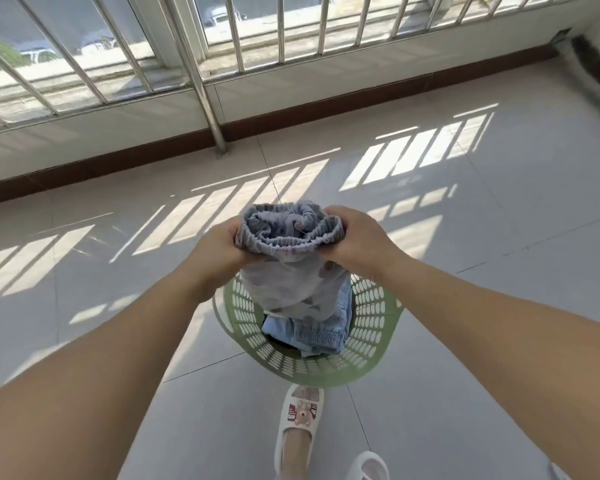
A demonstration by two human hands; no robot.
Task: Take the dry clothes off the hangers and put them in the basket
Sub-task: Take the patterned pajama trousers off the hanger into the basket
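Both hands, left hand (222, 245) and right hand (355, 242), fingers curled gripping bunched purple shorts (291, 258) over center-frame green basket (368, 348); uneven release risks cloth draping the rim.

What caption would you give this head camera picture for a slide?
Both hands, left hand and right hand, hold a pale patterned garment by its waistband above a green basket of blue clothes.

Folded denim clothes (312, 327) are filling the green basket's (371, 327) bottom, leaving open room above and bare floor (465, 306) around.
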